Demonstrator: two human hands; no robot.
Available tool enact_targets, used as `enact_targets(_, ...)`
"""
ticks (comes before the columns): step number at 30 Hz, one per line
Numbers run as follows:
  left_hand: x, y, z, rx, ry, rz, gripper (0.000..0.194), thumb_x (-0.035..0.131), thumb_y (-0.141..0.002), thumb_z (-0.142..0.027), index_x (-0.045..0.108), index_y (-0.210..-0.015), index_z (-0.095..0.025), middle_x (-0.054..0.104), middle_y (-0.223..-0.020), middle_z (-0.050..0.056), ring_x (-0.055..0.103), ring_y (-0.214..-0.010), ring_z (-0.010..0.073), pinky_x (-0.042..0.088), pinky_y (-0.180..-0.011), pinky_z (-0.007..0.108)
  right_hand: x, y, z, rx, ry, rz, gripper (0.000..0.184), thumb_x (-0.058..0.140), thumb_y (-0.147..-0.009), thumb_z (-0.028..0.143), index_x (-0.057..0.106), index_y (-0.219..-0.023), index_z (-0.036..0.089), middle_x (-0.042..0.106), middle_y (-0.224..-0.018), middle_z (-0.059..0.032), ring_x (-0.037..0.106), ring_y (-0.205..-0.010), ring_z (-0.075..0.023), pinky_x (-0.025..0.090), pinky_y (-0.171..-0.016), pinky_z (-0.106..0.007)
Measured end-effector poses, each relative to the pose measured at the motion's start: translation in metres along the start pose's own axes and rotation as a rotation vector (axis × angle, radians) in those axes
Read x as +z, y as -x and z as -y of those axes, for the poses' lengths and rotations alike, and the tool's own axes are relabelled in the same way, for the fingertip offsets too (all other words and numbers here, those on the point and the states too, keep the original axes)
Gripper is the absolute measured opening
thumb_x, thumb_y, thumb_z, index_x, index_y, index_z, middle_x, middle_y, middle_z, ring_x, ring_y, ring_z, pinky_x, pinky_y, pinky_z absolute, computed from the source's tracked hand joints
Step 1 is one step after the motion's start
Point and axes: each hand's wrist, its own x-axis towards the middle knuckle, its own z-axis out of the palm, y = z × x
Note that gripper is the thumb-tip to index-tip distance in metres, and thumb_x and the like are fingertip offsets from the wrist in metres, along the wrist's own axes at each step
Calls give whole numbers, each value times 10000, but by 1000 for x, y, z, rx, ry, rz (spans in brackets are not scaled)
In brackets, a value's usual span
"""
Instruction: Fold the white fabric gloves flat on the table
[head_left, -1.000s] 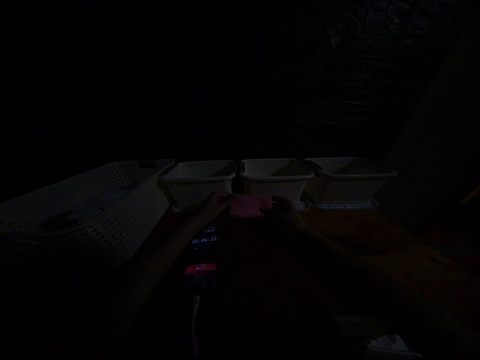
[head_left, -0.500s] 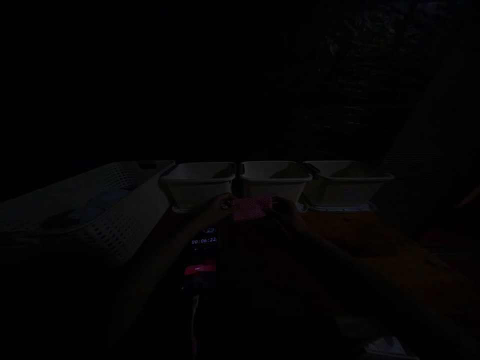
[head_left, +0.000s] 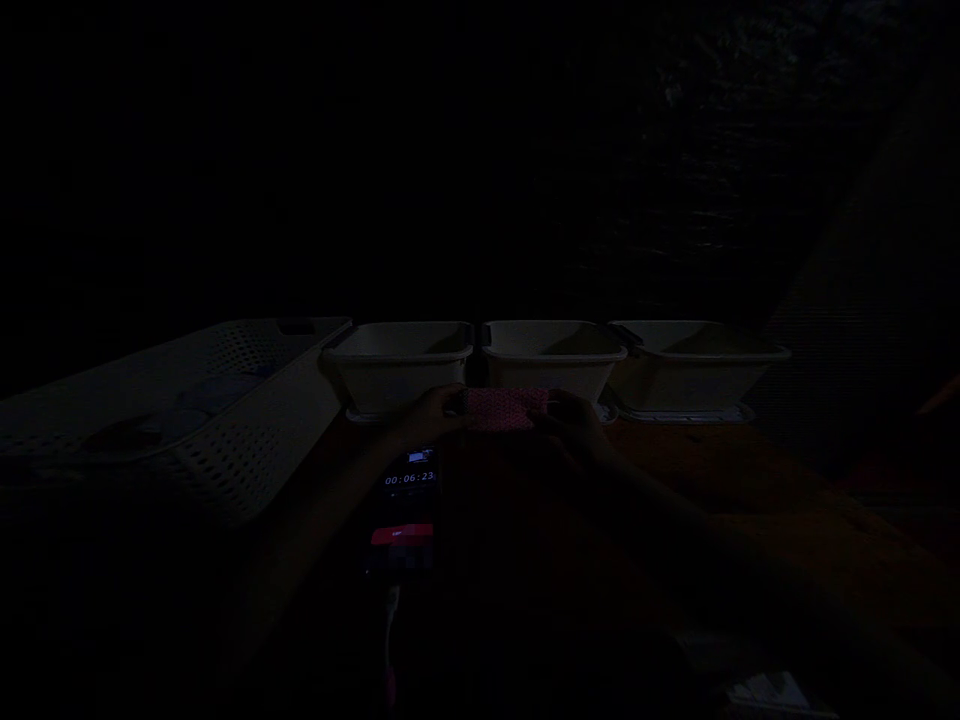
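The scene is very dark. A small pink rectangular piece with a knit-like texture [head_left: 501,410] is stretched between my two hands, above the table. My left hand [head_left: 441,412] is closed on its left end. My right hand [head_left: 576,422] grips its right end, with fingers lying over the near right corner. Finger details are hard to make out in the gloom. The piece hangs in front of the middle white bin [head_left: 551,372]. Below my left hand lies a lit phone [head_left: 403,505] with a running timer.
A large white perforated basket [head_left: 296,430] stands on the left with dim items inside. At the back are a left white bin [head_left: 405,380] and a right white bin [head_left: 690,385]. A cable [head_left: 391,625] runs from the phone. Something whitish [head_left: 769,690] lies at bottom right on the wooden table [head_left: 720,480].
The pink piece has gone from slightly slanted to nearly level and looks stretched straighter. Both hands keep hold of it with little movement. The phone's timer has advanced one second.
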Motion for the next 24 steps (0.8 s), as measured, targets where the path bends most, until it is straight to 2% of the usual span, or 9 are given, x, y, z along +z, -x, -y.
enact_targets(6, 0, -2, 6, -9, 41, -24, 404, 676, -660, -282, 560, -1012, -120, 626, -995, 89, 590, -881, 185, 467, -775, 325, 0, -2, -3, 17, -11, -10, 414, 694, -624, 389, 582, -932, 135, 655, -857, -80, 612, -752, -177, 481, -645, -287)
enact_targets(12, -2, -4, 6, 25, 166, -68, 398, 651, -691, -299, 546, -1035, -127, 606, -1044, 96, 583, -915, 191, 458, -804, 335, 0, -2, -1, -29, 49, -5, 406, 678, -645, 403, 579, -936, 138, 647, -899, -85, 609, -777, -174, 488, -653, -280)
enact_targets(16, 0, -6, 3, 52, 263, -124, 374, 614, -725, -315, 537, -1041, -132, 593, -1064, 83, 566, -950, 189, 448, -831, 329, -1, -2, 0, -40, 129, 4, 380, 677, -654, 386, 563, -914, 134, 650, -830, -80, 609, -706, -164, 478, -590, -259)
enact_targets(20, 3, -9, 6, 67, 259, -187, 345, 596, -735, -330, 533, -1012, -134, 590, -1039, 73, 561, -936, 177, 446, -819, 302, 1, -1, -8, -18, 161, 23, 395, 664, -660, 407, 547, -921, 134, 642, -746, -67, 599, -638, -157, 444, -511, -227)
enact_targets(22, 4, -9, 7, 68, 248, -237, 378, 588, -739, -337, 503, -1057, -151, 588, -1025, 65, 566, -910, 166, 456, -785, 286, 3, 0, -13, 16, 142, 14, 394, 651, -671, 422, 545, -920, 135, 634, -739, -64, 592, -623, -151, 431, -493, -218)
enact_targets(24, 5, -6, 4, 73, 216, -239, 433, 550, -769, -344, 434, -1154, -182, 589, -998, 54, 576, -858, 150, 466, -736, 275, 6, 1, -17, 41, 113, 15, 378, 629, -690, 437, 548, -905, 137, 624, -743, -60, 582, -613, -141, 421, -484, -212)
